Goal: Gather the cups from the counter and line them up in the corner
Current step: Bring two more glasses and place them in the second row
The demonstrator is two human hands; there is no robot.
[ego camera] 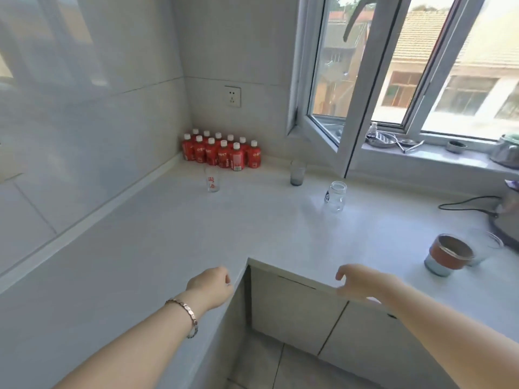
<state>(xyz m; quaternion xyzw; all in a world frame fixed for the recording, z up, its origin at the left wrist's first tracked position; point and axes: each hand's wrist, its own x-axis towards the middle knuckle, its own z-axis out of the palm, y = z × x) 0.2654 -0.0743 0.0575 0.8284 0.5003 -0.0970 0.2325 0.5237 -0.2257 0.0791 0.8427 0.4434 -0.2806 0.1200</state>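
Note:
A clear glass with red print [212, 178] stands on the white L-shaped counter [174, 234] near the corner. Further right stand a grey-tinted glass [297, 173] and a clear glass jar [335, 197]. At the far right sits a steel cup with a brown band [446, 258], with a clear glass [484, 246] just behind it. My left hand [212, 286] hovers over the counter's front edge with fingers curled and nothing in it. My right hand [358, 280] is at the inner counter edge, fingers loosely apart, empty.
Several red bottles [222, 151] fill the corner by the wall. An open window sash [334, 108] juts over the counter. A kettle base with a black cord [471, 204] is at the right. Metal dishes [384, 138] sit on the sill.

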